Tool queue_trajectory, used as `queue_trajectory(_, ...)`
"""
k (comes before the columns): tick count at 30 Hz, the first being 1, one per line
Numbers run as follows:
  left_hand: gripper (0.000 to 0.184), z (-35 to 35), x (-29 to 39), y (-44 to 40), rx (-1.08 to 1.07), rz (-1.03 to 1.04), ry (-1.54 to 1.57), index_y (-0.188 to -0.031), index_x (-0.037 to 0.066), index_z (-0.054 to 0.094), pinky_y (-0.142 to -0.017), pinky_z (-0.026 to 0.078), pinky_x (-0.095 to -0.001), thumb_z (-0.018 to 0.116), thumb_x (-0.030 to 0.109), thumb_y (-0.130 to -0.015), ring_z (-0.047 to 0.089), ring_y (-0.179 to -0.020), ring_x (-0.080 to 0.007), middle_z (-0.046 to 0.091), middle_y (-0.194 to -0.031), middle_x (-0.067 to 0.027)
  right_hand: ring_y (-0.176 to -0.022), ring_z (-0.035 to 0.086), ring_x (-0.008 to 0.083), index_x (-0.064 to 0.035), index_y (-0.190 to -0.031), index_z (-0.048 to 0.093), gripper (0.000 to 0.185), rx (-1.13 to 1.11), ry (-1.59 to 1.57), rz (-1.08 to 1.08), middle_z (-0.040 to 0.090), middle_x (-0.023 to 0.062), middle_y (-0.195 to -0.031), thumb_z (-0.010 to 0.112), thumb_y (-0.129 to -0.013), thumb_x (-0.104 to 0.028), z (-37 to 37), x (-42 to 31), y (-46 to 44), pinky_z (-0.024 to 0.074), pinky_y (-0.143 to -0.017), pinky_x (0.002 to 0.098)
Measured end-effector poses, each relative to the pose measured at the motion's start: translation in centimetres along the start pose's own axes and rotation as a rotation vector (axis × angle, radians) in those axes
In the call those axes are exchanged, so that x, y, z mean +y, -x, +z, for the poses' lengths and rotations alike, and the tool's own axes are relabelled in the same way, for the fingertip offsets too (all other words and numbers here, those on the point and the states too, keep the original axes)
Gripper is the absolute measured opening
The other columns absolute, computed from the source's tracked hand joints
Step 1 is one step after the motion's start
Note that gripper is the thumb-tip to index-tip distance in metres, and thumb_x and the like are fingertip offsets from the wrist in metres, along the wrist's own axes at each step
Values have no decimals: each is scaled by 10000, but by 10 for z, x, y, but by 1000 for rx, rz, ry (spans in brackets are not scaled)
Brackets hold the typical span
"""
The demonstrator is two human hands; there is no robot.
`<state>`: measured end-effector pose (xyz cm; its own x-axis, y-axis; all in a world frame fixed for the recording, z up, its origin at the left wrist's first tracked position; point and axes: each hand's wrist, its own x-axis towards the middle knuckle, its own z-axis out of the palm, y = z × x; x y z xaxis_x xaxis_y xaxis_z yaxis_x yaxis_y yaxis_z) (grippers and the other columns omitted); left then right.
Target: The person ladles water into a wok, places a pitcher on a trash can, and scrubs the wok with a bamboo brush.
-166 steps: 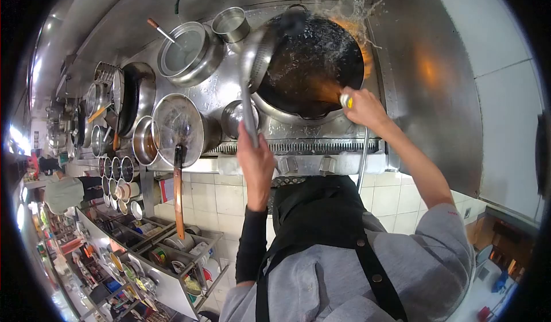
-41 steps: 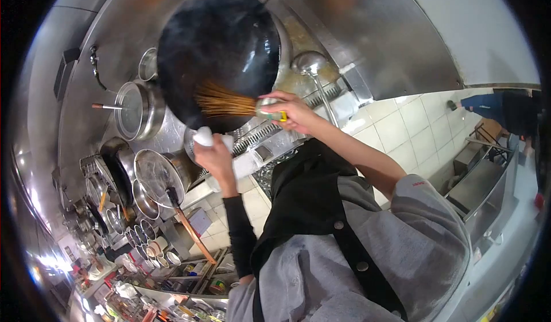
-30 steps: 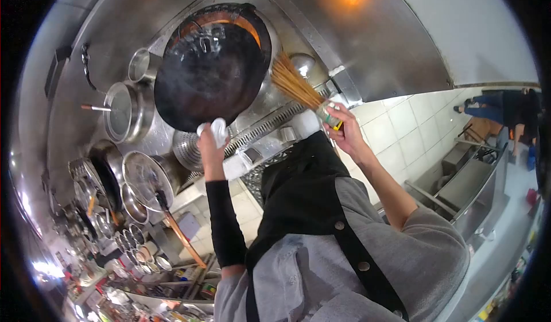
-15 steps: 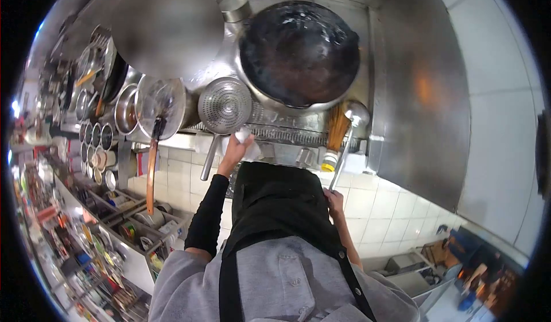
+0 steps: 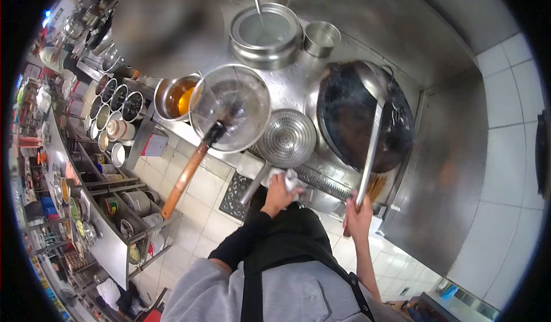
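Note:
My right hand (image 5: 359, 214) is closed around the handle of a long steel ladle (image 5: 373, 132). The ladle's bowl is over the far part of a dark wok (image 5: 350, 112); whether it touches the wok cannot be made out. My left hand (image 5: 279, 196) grips a crumpled white cloth (image 5: 291, 180) at the stove's front edge. Just beyond the cloth lies a perforated steel strainer (image 5: 287, 138), its handle pointing back toward me. A bamboo brush (image 5: 376, 187) stands beside my right hand, partly hidden by the ladle.
Left of the strainer, a wooden-handled mesh skimmer (image 5: 229, 107) rests beside a pot (image 5: 166, 99) holding orange liquid. Farther back stand a wide steel pot (image 5: 266, 55) and a small steel pot (image 5: 321, 39). A steel wall (image 5: 442, 184) rises at the right.
My right hand has raised the ladle from the stove's front edge, and its bowl is now over the wok. My left hand still holds the cloth. The view has turned leftward.

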<state>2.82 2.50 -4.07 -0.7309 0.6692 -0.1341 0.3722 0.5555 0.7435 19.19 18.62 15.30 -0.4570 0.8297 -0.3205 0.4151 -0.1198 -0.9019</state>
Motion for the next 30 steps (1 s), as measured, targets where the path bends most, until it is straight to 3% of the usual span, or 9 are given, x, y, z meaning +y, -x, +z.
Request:
queue_trajectory(5,1121,-62,-11,29,-370,-159,-44,-1474,-60,197,-1131,214,-532,562,732,-769,250,-1361,-513,272,-1458,-352,-376,558,216,3,-1045,594,195,-204,249,-419,591,124,-574,574,-853,-26,153,-125,-133,433,-384,370)
queue_trajectory(7,1025,-105,-33,43,-699,-239,167,-1469,-40,262,-1160,207,-454,478,733,-832,232,-1411,-436,257,-1498,-316,-386,574,247,35,-988,589,164,-246,298,-350,596,156,-576,549,-840,-22,214,-160,-188,454,-398,384)
queue_trajectory(11,815,-202,-50,91,-801,-441,375,-1403,-12,426,-1126,292,-364,429,647,-923,395,-1357,-327,439,-1433,-226,-388,553,225,94,-796,548,128,-297,514,-212,554,128,-541,538,-840,-26,293,-194,-278,450,-376,348)
queue_trajectory(17,735,-272,-82,111,-730,-711,582,-1396,14,454,-1070,356,-333,521,573,-924,475,-1295,-281,544,-1342,-199,-459,455,76,99,-988,495,139,-785,-1045,698,506,51,-689,523,-912,-15,293,-169,-294,405,-384,186)
queue_trajectory(19,700,-274,-82,94,-731,-551,484,-1383,5,465,-1036,394,-332,564,524,-924,524,-1243,-274,573,-1308,-191,-471,463,72,143,-1076,409,263,-820,-1213,688,498,46,-710,551,-894,16,297,-161,-284,401,-397,174)
queue_trajectory(25,540,-298,-9,34,-663,-325,448,-1339,26,517,-936,462,-300,604,387,-946,601,-1109,-214,640,-1199,-164,-447,456,88,139,-990,418,219,-656,-1392,507,428,26,-586,566,-855,50,208,-230,-303,429,-412,201)
queue_trajectory(27,481,-296,11,33,-616,-299,431,-1319,24,531,-890,477,-282,611,327,-954,606,-1031,-172,661,-1137,-139,-451,482,104,84,-849,502,70,-516,-1205,96,475,52,-599,555,-835,39,154,-229,-310,458,-412,222)
queue_trajectory(29,481,-288,21,43,-601,-261,471,-1321,23,528,-885,479,-286,617,319,-952,605,-1005,-165,662,-1124,-139,-500,575,151,42,-723,538,104,154,-446,-131,552,97,-628,569,-808,-9,97,-236,-260,493,-439,263)
queue_trajectory(30,485,-283,29,48,-592,-269,463,-1316,16,527,-884,484,-297,623,316,-947,618,-1013,-184,662,-1131,-155,-587,663,283,57,-730,562,104,433,-183,-103,619,209,-664,609,-739,-35,69,-237,-224,537,-528,365)
